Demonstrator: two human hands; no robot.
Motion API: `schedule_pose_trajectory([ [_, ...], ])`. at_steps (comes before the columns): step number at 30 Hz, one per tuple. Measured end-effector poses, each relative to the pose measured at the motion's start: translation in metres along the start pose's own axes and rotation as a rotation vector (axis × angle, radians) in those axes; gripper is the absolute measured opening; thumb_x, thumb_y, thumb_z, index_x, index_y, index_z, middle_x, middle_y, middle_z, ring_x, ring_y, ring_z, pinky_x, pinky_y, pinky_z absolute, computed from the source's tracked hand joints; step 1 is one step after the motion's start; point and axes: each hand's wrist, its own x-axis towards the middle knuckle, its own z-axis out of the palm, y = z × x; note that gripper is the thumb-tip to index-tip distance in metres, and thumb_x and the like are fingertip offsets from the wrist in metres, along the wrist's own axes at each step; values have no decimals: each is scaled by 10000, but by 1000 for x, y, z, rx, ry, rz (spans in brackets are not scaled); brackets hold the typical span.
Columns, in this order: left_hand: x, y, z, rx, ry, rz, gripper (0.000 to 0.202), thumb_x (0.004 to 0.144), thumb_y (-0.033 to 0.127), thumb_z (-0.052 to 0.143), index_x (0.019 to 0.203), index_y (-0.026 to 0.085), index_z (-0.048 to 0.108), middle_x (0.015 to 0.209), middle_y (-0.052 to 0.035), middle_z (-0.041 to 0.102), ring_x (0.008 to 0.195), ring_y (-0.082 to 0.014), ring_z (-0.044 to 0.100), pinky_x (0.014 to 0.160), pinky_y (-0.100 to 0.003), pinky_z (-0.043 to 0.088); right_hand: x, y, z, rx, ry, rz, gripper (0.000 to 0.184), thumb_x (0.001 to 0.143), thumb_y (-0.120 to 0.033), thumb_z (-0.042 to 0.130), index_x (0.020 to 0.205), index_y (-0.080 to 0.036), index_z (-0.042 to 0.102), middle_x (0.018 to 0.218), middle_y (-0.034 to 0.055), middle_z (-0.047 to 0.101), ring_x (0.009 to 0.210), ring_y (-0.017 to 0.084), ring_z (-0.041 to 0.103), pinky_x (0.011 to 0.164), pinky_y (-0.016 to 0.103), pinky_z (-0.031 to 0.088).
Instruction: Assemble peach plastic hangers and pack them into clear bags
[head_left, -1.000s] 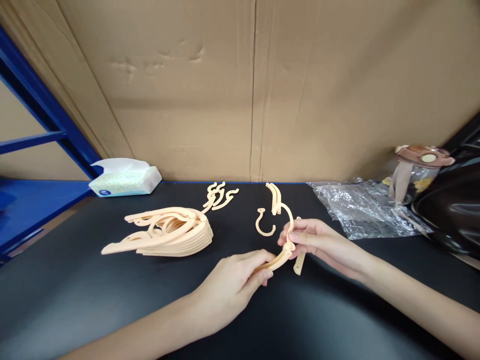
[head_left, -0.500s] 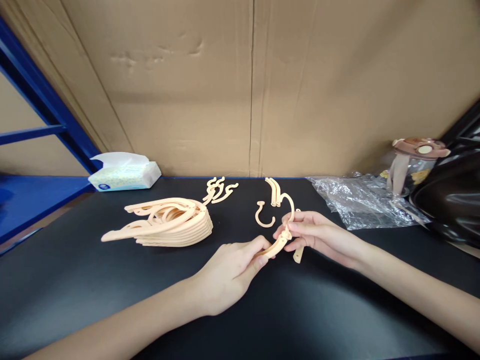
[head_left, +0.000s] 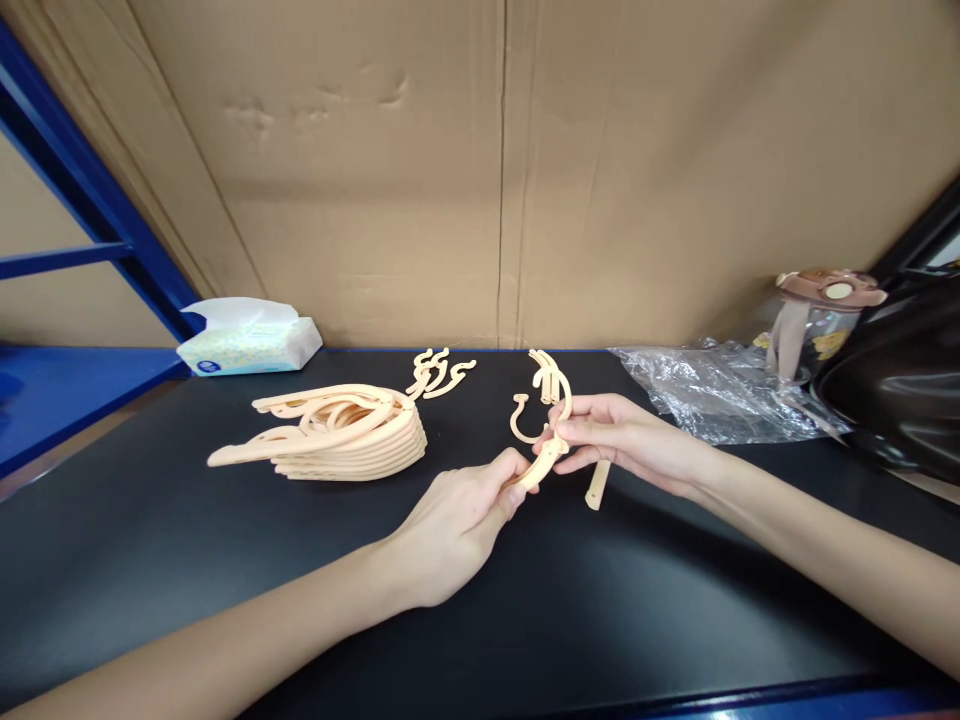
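At the far left edge of the worktop [head_left: 112, 560] a blue rack frame [head_left: 90, 215] slants up, and a tissue pack [head_left: 251, 340] lies beside it against the cardboard wall [head_left: 480, 170]. Next along, on the left half of the dark surface, sits a stack of peach hangers [head_left: 337, 445], piled flat with their arms pointing left. Behind the stack, near the back edge, lie a few loose hooks [head_left: 439, 375].

From the near left corner the left forearm comes in low and slanting toward the middle. The left hand [head_left: 457, 525] is turned knuckles up, its fingers curled and pressed together, thumb and forefinger pinching the lower end of a peach hanger piece [head_left: 544, 455], which is lifted just off the worktop at its middle. A single hook [head_left: 519, 420] lies just behind it, and a small bundle of hanger arms [head_left: 546, 375] rests near the back edge.

Coming in from the near right corner, the right forearm runs across the surface. The right hand [head_left: 622, 435] meets the left one, its thumb and forefinger nipping the upper, curved end of the same piece, the other fingers loosely folded beneath. A short peach rod [head_left: 597, 485] lies on the worktop just below that hand.

Toward the right back corner lies crumpled clear plastic [head_left: 712, 390], then a lidded jar [head_left: 814, 320], and a dark rounded thing [head_left: 900, 380] at the right edge.
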Motion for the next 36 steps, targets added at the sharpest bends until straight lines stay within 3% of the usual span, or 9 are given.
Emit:
schedule_pose_trajectory([
  [9,4,5,0,-10,4,-118,201,946,308,350,825,212,478,671,50,528,579,-122,486,537,-232,330,-1,14,13,-157,137,-130,254,826,-420,642,891,-176,614,902,41,690,878,181,680,829,364,549],
  [13,3,3,-3,-235,-77,-146,275,947,406,398,832,185,514,689,36,563,564,-98,511,505,-202,393,1,18,23,-151,112,-95,255,805,-431,655,856,-183,629,843,21,677,857,170,668,820,352,537],
  [17,5,0,0,-519,-109,-129,259,926,416,447,1031,189,515,796,13,581,533,-88,527,413,-175,423,2,23,27,-212,155,-150,239,780,-430,679,795,-196,631,797,-4,625,771,131,602,701,269,507],
  [23,6,3,2,-738,-98,-188,300,873,435,546,862,136,534,799,-35,618,612,-132,612,436,-202,507,-5,19,25,-426,149,-150,300,849,-497,571,814,-204,624,738,-3,614,634,121,537,535,242,420],
  [26,5,5,0,-801,-53,-227,300,870,428,558,843,130,543,784,-45,642,606,-134,622,464,-220,529,-9,8,6,-763,351,-225,348,901,-523,458,827,-216,606,707,5,621,622,141,550,570,270,410],
  [28,5,5,-2,-816,-14,-257,302,866,431,565,848,129,548,808,-57,655,603,-138,626,449,-222,528,-10,3,-13,-1161,570,-151,342,882,-523,477,753,-220,568,636,4,605,557,152,526,534,284,355],
  [30,6,4,-4,-821,11,-272,291,865,420,569,857,129,550,860,-68,662,604,-138,633,446,-224,532,-11,2,-29,-1459,662,52,390,852,-553,488,652,-220,514,564,9,576,503,164,497,494,287,300],
  [33,9,2,-6,-842,53,-284,243,874,373,562,912,133,559,931,-73,656,616,-135,643,456,-226,542,-12,6,-40,-1536,566,291,456,799,-624,498,584,-222,482,551,20,583,499,184,511,476,287,307],
  [36,11,-1,-7,-861,89,-302,227,898,329,539,1015,136,570,950,-75,653,643,-136,647,478,-225,548,-14,11,-39,-1466,492,289,325,793,-491,541,607,-226,540,630,23,633,562,198,556,498,293,341],
])
